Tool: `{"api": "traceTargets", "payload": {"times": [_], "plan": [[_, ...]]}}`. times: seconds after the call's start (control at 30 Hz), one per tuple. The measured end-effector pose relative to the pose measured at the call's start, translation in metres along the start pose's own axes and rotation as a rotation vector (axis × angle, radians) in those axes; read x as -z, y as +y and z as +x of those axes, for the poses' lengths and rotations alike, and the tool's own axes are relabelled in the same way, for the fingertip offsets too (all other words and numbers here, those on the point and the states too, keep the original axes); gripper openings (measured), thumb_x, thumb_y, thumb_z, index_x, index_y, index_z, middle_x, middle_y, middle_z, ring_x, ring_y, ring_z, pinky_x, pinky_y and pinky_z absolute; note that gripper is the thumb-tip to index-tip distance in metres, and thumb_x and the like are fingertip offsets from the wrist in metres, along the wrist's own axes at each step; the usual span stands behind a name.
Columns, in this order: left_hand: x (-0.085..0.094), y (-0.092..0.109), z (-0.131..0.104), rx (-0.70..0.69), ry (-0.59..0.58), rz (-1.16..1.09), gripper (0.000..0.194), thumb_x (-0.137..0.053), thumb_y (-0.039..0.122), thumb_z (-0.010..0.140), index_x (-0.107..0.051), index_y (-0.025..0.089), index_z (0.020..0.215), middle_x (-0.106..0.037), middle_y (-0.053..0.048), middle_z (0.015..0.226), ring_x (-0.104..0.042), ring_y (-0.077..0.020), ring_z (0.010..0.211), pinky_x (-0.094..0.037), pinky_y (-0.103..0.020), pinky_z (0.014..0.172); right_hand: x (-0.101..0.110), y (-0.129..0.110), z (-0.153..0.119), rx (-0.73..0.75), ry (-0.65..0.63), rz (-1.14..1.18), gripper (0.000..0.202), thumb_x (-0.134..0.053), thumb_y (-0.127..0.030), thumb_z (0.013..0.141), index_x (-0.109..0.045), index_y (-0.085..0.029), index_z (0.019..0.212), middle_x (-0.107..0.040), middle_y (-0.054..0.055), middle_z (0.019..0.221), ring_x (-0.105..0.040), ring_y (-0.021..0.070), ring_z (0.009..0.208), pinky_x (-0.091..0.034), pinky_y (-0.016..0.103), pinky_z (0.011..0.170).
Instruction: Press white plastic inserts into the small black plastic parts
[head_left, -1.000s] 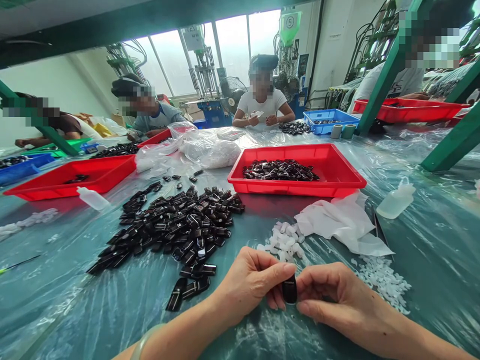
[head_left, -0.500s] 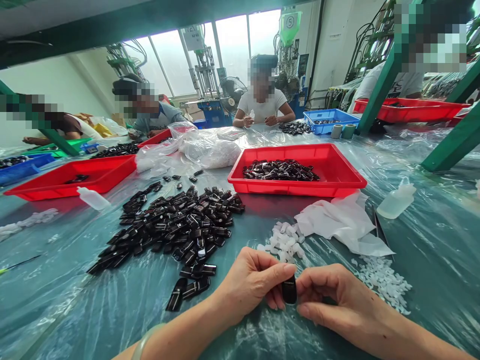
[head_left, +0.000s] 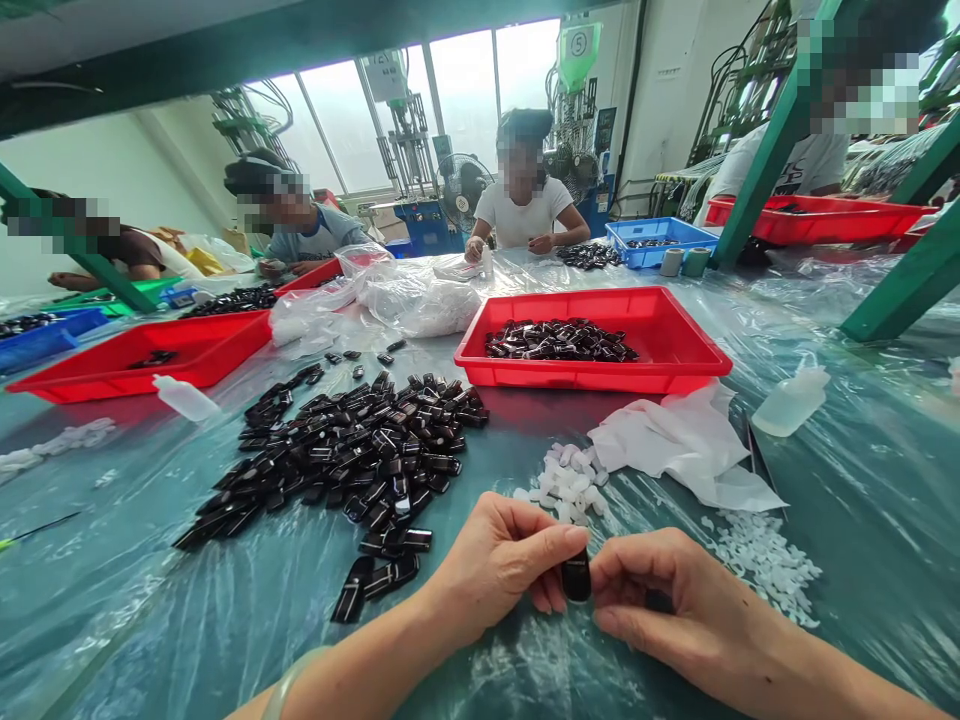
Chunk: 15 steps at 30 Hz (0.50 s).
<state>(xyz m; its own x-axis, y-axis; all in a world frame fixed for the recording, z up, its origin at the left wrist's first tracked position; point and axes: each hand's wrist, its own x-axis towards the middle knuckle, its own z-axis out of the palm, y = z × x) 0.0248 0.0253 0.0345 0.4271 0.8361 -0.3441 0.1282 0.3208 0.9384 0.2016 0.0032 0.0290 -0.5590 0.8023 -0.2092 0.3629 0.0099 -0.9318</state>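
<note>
At far left, a shallow red tray [head_left: 217, 340] holds only a few dark pieces, with a white squeeze bottle [head_left: 186, 398] in front of it. Next comes a large loose heap of black pieces [head_left: 352, 450], spread over the plastic-covered table, a few strays at its edges. The person's left hand [head_left: 499, 560] pinches one black piece [head_left: 577, 580] between thumb and fingers, upright, just above the table and between the two hands; work seems to be at this single piece. Beyond it, a larger red tray [head_left: 592, 375] contains a smaller mound of similar pieces. Which group is finished cannot be told, so neither can the share left, though plenty lies in both places. Near the fingers sit white pieces [head_left: 566, 480]. The right hand [head_left: 675, 590] curls beside the black piece, thumb apart from forefinger; whether it grips anything is unclear. Past it are a white cloth [head_left: 675, 445] and small white bits [head_left: 769, 560].
</note>
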Motion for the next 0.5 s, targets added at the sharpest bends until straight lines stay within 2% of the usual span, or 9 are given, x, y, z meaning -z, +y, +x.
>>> {"api": "traceTargets", "payload": {"times": [0.23,0.5], "plan": [[0.000,0.000,0.001,0.002,0.005,0.012,0.039,-0.061,0.047,0.070,-0.062,0.010,0.056,-0.060,-0.004,0.052,-0.050,-0.0076,0.041,-0.037,-0.017,0.040,0.011,0.001,-0.001,0.045,0.222,-0.212,0.016,-0.050,-0.029,0.080,-0.061,-0.018,0.081,-0.057,0.000,0.066,-0.047,0.0125,0.061,-0.038,0.023,0.055],[0.002,0.002,-0.001,-0.017,-0.007,0.001,0.039,-0.061,0.045,0.071,-0.060,0.010,0.054,-0.060,-0.003,0.052,-0.050,-0.0072,0.041,-0.036,-0.016,0.039,0.020,-0.001,-0.001,0.164,0.396,-0.488,0.017,-0.045,-0.026,0.084,-0.060,-0.017,0.083,-0.063,0.002,0.072,-0.056,0.0136,0.063,-0.041,0.024,0.058]]}}
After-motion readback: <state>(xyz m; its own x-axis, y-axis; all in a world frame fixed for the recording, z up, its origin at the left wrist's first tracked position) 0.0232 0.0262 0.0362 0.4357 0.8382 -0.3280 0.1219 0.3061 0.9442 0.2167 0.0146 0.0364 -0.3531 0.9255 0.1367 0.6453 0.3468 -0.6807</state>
